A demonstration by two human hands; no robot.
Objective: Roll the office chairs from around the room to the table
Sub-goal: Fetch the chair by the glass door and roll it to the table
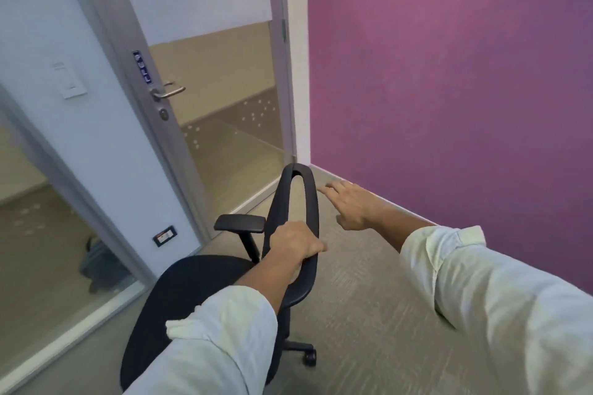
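A black office chair [192, 282] stands on the carpet in front of me, its seat low and to the left, one armrest [240, 222] showing. My left hand [295, 242] is closed around the top rim of the chair's backrest [309, 202]. My right hand [348, 204] hovers just right of the backrest with fingers spread, holding nothing. One castor [309, 357] shows under the seat. The table is out of view.
A glass door [218, 106] with a metal handle stands behind the chair, beside a glass partition [48, 250] on the left. A purple wall [449, 90] runs along the right. Grey carpet [369, 314] spreads to the right of the chair.
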